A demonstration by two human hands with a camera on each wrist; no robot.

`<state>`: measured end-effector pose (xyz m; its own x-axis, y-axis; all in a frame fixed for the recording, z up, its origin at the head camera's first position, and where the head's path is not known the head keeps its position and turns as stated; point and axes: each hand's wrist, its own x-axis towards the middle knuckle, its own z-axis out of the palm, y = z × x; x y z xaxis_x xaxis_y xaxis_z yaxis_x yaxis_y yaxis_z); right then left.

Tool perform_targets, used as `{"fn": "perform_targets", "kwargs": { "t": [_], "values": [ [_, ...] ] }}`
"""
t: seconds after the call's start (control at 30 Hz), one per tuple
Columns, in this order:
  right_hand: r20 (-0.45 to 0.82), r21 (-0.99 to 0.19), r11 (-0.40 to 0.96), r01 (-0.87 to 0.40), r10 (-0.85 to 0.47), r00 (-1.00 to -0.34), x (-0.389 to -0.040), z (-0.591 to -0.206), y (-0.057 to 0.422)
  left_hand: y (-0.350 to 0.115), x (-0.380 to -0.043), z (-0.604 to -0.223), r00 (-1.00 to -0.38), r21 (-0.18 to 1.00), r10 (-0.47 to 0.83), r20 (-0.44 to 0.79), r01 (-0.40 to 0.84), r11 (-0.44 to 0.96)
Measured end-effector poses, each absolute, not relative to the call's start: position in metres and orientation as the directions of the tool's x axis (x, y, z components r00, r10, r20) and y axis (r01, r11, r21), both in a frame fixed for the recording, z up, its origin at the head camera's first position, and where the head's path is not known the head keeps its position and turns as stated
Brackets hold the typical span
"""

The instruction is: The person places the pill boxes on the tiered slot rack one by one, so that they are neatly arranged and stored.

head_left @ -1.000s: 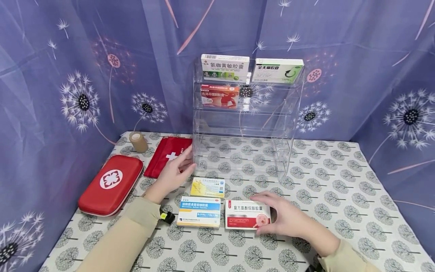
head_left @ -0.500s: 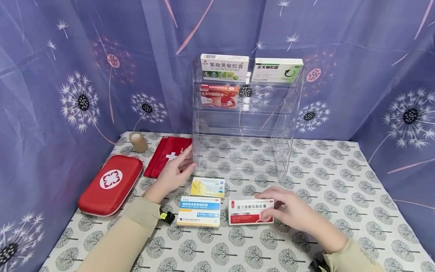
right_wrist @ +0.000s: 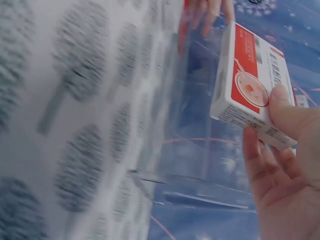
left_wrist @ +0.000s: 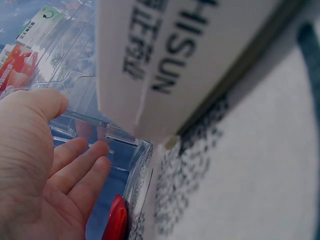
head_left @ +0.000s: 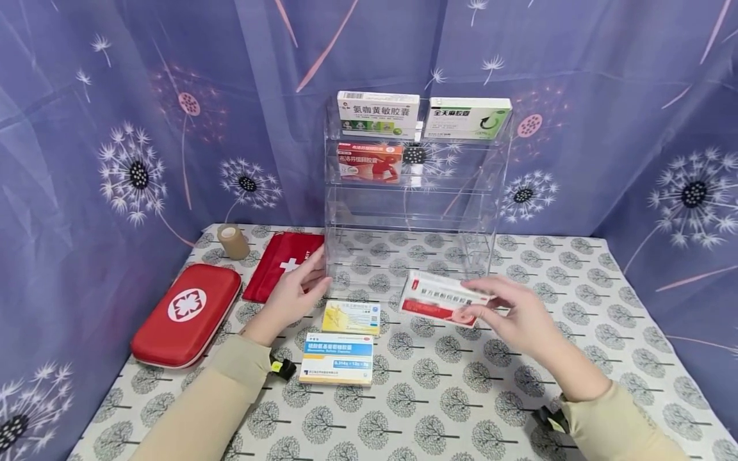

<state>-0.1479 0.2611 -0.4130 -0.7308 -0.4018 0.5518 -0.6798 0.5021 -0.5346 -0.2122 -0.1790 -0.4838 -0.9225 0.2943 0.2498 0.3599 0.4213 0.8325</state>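
Observation:
My right hand [head_left: 524,317] pinches a red-and-white medicine box [head_left: 432,299] by its right end, thumb on the printed front. The box is tilted and held in front of the lower right of a clear acrylic display rack [head_left: 412,200]. In the right wrist view the fingers support the end of this medicine box [right_wrist: 250,75] from the other side. At the rack's lower left side is my left hand [head_left: 293,291], fingers extended along it and thumb apart. The left wrist view shows those fingers [left_wrist: 75,172] holding nothing.
Before the rack lie a yellow-and-white box [head_left: 352,317] and a blue-and-white box [head_left: 336,358]. Two white-green boxes [head_left: 377,115] and a red box [head_left: 369,163] stand on upper tiers. At left are a red first-aid case [head_left: 187,314], red pouch [head_left: 277,262] and tape roll [head_left: 233,242].
My right hand has gripped the red-and-white box, lifted it from beside the blue-and-white one and moved it forward and right, tilting it. The left hand stays at the rack.

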Motion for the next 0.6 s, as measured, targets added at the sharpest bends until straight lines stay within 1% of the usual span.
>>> {"fn": "perform_targets", "kwargs": {
  "t": [0.1, 0.2, 0.47, 0.6],
  "values": [
    [0.609, -0.514, 0.504, -0.694, -0.356, -0.709, -0.155, -0.400, 0.262, -0.179, -0.212, -0.484, -0.922, 0.831, 0.296, 0.250, 0.361, 0.424],
    [0.637, -0.509, 0.513, -0.691, -0.316, -0.703, -0.161, -0.388, 0.263, -0.178, -0.212, -0.484, -0.924, 0.832, 0.292, 0.245, 0.355, 0.426],
    [0.655, -0.509, 0.555, -0.658, -0.247, -0.715, -0.176, -0.370, 0.260, -0.179, -0.212, -0.483, -0.929, 0.836, 0.294, 0.226, 0.340, 0.430],
    [0.660, -0.509, 0.560, -0.653, -0.232, -0.714, -0.185, -0.363, 0.257, -0.179, -0.212, -0.482, -0.932, 0.837, 0.291, 0.216, 0.330, 0.436]
  ]
}}
